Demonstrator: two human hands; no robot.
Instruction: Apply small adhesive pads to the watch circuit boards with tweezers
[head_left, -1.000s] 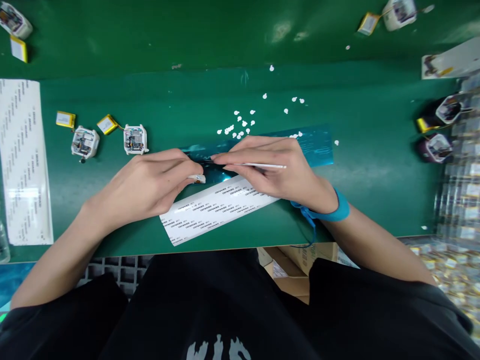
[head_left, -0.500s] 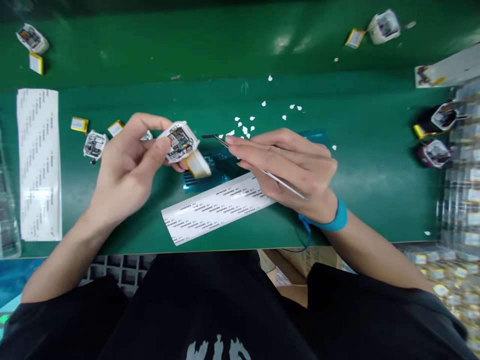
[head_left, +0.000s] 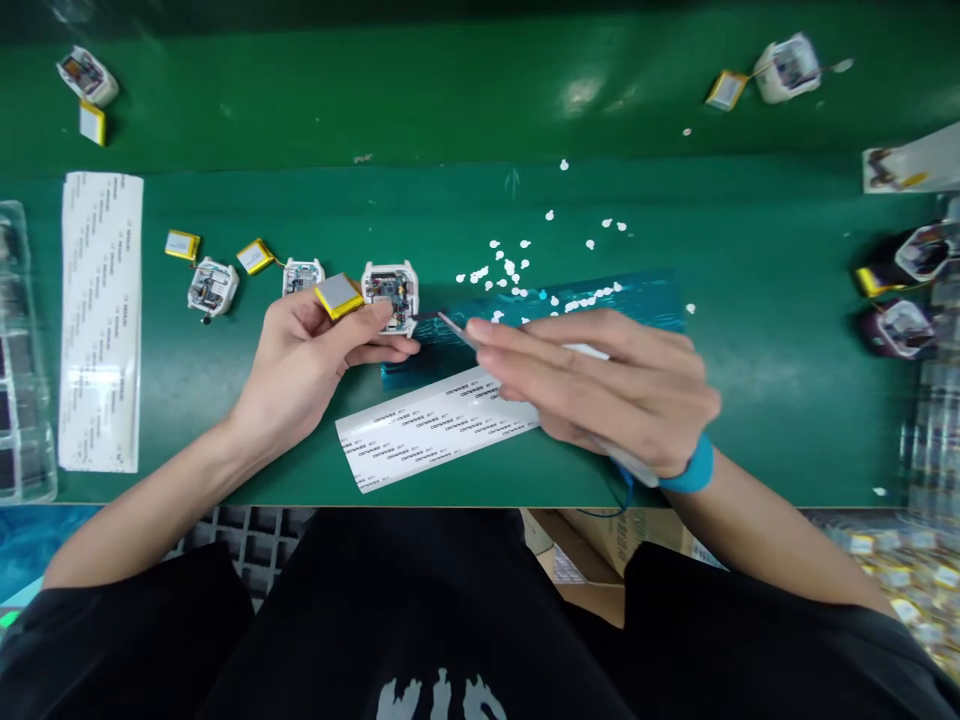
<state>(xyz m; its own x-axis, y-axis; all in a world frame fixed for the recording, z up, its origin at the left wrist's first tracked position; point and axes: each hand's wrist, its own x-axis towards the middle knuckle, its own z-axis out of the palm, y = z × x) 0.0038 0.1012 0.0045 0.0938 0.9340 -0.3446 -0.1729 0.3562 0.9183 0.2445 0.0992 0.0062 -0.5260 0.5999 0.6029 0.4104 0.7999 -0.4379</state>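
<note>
My left hand (head_left: pixel 311 345) is closed around a white watch housing (head_left: pixel 405 290) with its circuit board facing up. A yellow-edged battery (head_left: pixel 339 294) lies to the left of that housing, over my fingers. In my right hand (head_left: pixel 600 385) is a pair of tweezers (head_left: pixel 459 328), gripped like a pen. A small dark strip (head_left: pixel 427 316) sits at the tweezers' tip, close to the housing's right side; whether it touches I cannot tell. Below the hands lie a blue film sheet (head_left: pixel 652 298) and a white printed strip (head_left: pixel 412 430).
White paper dots (head_left: pixel 510 268) are scattered beyond my right hand. More open housings (head_left: pixel 213 288) with batteries lie left, and others (head_left: pixel 789 68) at the far right. A stack of printed strips (head_left: pixel 101 320) is at the left; clear trays (head_left: pixel 926 400) stand at the right.
My left hand has turned the housing, so its battery swung from the lower right to the left side. My right hand has shifted slightly right and down, the dark strip now beside the housing.
</note>
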